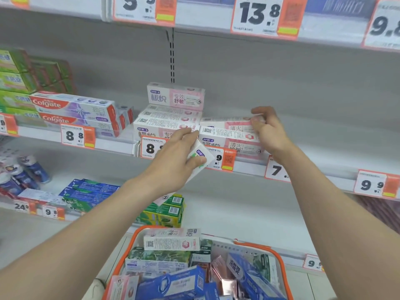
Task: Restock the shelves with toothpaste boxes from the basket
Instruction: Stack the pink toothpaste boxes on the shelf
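Fingers (pixel 187 135) of the left hand (pixel 171 163) are curled round a white box with green marks (pixel 204 157). It is gripped at a tilt in front of the shelf edge (pixel 249 167) and covers part of a price tag (pixel 225 159). Just above those fingertips a stack of pink and white boxes (pixel 173 114) is seen on the shelf, with one box set on its long edge on top. Touching it on the right, a lower stack of two boxes is laid. The right end of the top box (pixel 227 121) is pinched between the bent fingers (pixel 258 124) and thumb of the right hand (pixel 270 135), while the box rests on the one beneath.

At the far left of the same shelf green boxes (pixel 15 72) are piled, with red and white Colgate boxes (pixel 73 105) beside them. On the shelf below, blurred blue bottles (pixel 32 169), blue boxes (pixel 91 190) and green and yellow boxes (pixel 168 211) are ranged. At the bottom a basket with an orange rim (pixel 281 265) is filled with mixed toothpaste boxes. A pink and white one (pixel 171 240) is laid across the top at its far side.
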Demonstrator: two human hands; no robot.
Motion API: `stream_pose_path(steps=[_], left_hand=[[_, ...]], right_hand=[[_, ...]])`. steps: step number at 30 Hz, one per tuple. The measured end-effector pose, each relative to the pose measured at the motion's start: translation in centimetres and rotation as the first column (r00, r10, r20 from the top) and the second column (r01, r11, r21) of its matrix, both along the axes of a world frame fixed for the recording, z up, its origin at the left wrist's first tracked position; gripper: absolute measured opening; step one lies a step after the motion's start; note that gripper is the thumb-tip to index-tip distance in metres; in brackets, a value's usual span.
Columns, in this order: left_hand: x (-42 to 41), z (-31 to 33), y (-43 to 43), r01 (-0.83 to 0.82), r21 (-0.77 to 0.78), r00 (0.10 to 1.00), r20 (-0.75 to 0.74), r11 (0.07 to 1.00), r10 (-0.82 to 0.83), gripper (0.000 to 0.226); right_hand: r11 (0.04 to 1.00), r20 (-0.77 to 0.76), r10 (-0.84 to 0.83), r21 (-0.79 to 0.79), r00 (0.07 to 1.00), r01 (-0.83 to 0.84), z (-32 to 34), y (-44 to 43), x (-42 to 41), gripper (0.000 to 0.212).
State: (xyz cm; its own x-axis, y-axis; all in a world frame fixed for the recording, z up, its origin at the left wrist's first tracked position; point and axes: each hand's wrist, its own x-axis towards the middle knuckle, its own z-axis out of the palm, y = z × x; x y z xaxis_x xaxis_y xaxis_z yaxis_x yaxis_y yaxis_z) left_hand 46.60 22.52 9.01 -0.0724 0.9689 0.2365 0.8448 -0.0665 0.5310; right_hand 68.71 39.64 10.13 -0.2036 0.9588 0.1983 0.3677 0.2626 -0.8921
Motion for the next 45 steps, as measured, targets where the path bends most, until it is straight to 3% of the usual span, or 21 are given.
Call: stream_pose_path(steps=[5, 8, 10, 11, 12, 14, 17, 21, 23, 25, 27, 29, 31, 34, 36, 39, 43, 45], left_hand=[[0.7, 0.5, -0.4, 0.016, -0.011, 0.996, 0.088, 1.000, -0.015, 0.061], [0.6, 1.2, -0.8, 0.028, -0.006, 0.979, 0.203, 1.000, -0.026, 0.048], [0.1, 1.6, -1.0, 0.020, -0.012, 0.946, 0.324, 1.000, -0.015, 0.055], [-0.1, 1.9, -1.1, 0.011, -0.034, 0.915, 0.402, 0.999, 0.004, 0.068], [-0.4, 2.2, -1.3, 0.015, -0.058, 0.882, 0.471, 0.998, 0.014, 0.080], [-0.7, 2.8, -1.8, 0.047, -0.083, 0.841, 0.540, 0.995, 0.005, 0.097], [-1.1, 3.4, -2.8, 0.074, -0.066, 0.813, 0.582, 0.995, -0.021, 0.090], [-2.1, 3.7, -4.0, 0.129, -0.037, 0.841, 0.533, 0.991, -0.090, 0.046], [-3.1, 3.9, -4.9, 0.106, -0.019, 0.940, 0.328, 0.994, -0.094, 0.043], [-4.1, 3.6, -5.5, 0.096, 0.025, 0.994, 0.048, 0.995, -0.097, 0.056], [-4.5, 3.3, -5.9, 0.140, 0.059, 0.988, -0.068, 0.988, -0.136, 0.062], [-4.7, 3.4, -5.8, 0.159, 0.129, 0.987, 0.013, 0.979, -0.162, 0.050], [-4.9, 3.9, -5.7, 0.140, 0.166, 0.981, 0.113, 0.976, -0.160, 0.039], [-5.2, 4.0, -5.2, 0.102, 0.113, 0.979, 0.162, 0.988, -0.120, 0.028], [-5.2, 4.2, -5.1, 0.073, 0.046, 0.942, 0.326, 0.996, -0.084, 0.017], [-5.1, 4.6, -5.2, 0.059, -0.050, 0.871, 0.491, 0.997, -0.027, 0.018], [-4.8, 4.6, -5.5, 0.062, -0.121, 0.829, 0.559, 0.991, 0.016, 0.019], [-4.8, 4.8, -5.6, 0.090, -0.172, 0.812, 0.583, 0.981, 0.027, 0.021]], right_hand=[[1.000, 0.358, 0.004, -0.015, 0.934, 0.002, 0.3, -0.4, -0.2, 0.043], [0.961, 0.504, -0.216, 0.263, 0.836, 0.089, 0.6, -2.0, -0.7, 0.047], [0.878, 0.331, -0.272, 0.469, 0.904, 0.093, 0.9, -4.4, -1.6, 0.043], [0.868, 0.231, -0.189, 0.494, 0.954, 0.053, 1.3, -6.0, -2.2, 0.038], [0.893, 0.157, -0.039, 0.449, 0.987, -0.037, 1.4, -7.6, -2.8, 0.033], [0.925, 0.083, 0.280, 0.244, 0.957, -0.291, 1.6, -10.9, -3.8, 0.030], [0.879, 0.033, 0.462, 0.114, 0.886, -0.463, 1.1, -13.4, -4.4, 0.025], [0.925, -0.080, 0.379, 0.077, 0.922, -0.373, 1.2, -14.2, -3.7, 0.022], [0.969, -0.178, 0.240, -0.014, 0.954, -0.247, 1.5, -14.5, -3.5, 0.023], [0.972, -0.277, 0.059, -0.204, 0.959, -0.119, 2.2, -14.9, -3.4, 0.025], [0.880, -0.350, -0.063, -0.462, 0.935, -0.114, 2.8, -15.2, -3.4, 0.025], [0.730, -0.425, -0.158, -0.658, 0.891, -0.184, 3.2, -15.7, -3.3, 0.027], [0.636, -0.460, -0.206, -0.734, 0.864, -0.238, 3.1, -15.7, -3.1, 0.032], [0.619, -0.492, -0.119, -0.716, 0.863, -0.323, 3.4, -15.3, -2.4, 0.056], [0.663, -0.436, -0.002, -0.674, 0.900, -0.326, 3.7, -15.2, -2.2, 0.067], [0.758, -0.484, 0.027, -0.561, 0.875, -0.333, 3.8, -15.9, -2.7, 0.054], [0.845, -0.618, -0.003, -0.423, 0.786, -0.329, 3.3, -16.3, -3.5, 0.030], [0.871, -0.646, 0.004, -0.373, 0.763, -0.320, 2.7, -16.2, -3.9, 0.034]])
